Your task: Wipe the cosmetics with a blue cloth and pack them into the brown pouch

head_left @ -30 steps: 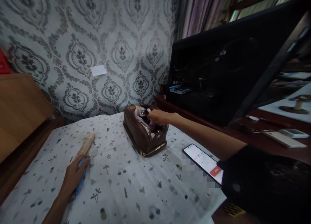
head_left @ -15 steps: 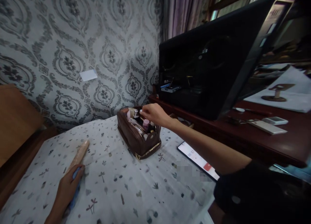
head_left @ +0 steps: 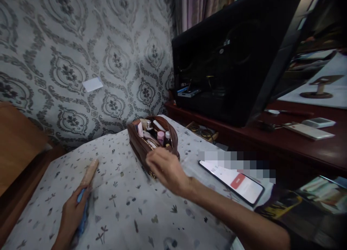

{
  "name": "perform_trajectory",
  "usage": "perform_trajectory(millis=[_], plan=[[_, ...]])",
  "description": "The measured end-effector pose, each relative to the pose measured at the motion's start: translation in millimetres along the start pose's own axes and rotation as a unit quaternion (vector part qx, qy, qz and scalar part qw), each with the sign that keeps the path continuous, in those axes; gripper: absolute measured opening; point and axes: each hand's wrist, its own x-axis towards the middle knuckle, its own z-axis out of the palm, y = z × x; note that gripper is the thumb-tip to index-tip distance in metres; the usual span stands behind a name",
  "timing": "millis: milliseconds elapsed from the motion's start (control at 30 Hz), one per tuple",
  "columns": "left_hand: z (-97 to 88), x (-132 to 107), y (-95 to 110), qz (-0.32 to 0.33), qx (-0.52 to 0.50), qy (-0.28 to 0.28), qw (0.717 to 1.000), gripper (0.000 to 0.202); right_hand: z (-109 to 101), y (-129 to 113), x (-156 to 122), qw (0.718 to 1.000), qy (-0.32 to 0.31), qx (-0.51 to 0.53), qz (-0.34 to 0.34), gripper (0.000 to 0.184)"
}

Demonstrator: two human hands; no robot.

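A brown cosmetic pouch (head_left: 141, 145) stands unzipped on the patterned sheet (head_left: 130, 199), with several small bottles and tubes (head_left: 158, 134) upright inside. My right hand (head_left: 166, 168) hovers just in front of the pouch, blurred by motion, fingers loosely curled and nothing visible in them. My left hand (head_left: 72, 214) rests on the sheet at the lower left, wrapped round the blue end of a long tube (head_left: 88, 174) whose beige end points toward the wall.
A phone (head_left: 233, 181) with a lit screen lies on the sheet to the right. Behind it a dark wooden cabinet (head_left: 284, 145) carries a large black television (head_left: 233, 62), remotes and small items. A wooden headboard (head_left: 16, 145) stands at the left, patterned wallpaper behind.
My right hand left the top of the pouch and drew back toward me, now in front of it. The view shifted slightly right. My left hand stays on the tube.
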Motion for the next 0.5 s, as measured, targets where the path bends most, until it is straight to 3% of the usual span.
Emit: perform_trajectory(millis=[100, 200, 400, 500], plan=[[-12.7, 13, 15, -0.013, 0.096, 0.021, 0.995, 0.061, 23, -14, -18, 0.995, -0.071, 0.020, -0.063, 0.020], [-20.1, 31, 27, 0.022, 0.187, 0.033, 0.982, 0.062, 47, -20, -24, 0.993, -0.112, 0.036, -0.021, 0.022], [-9.6, 59, 27, -0.026, 0.259, -0.143, 0.955, 0.059, 90, -31, -18, 0.965, -0.164, 0.143, 0.149, 0.012], [-7.3, 57, 27, -0.027, 0.270, -0.150, 0.951, 0.055, 110, -38, -19, 0.942, -0.193, 0.187, 0.202, 0.010]])
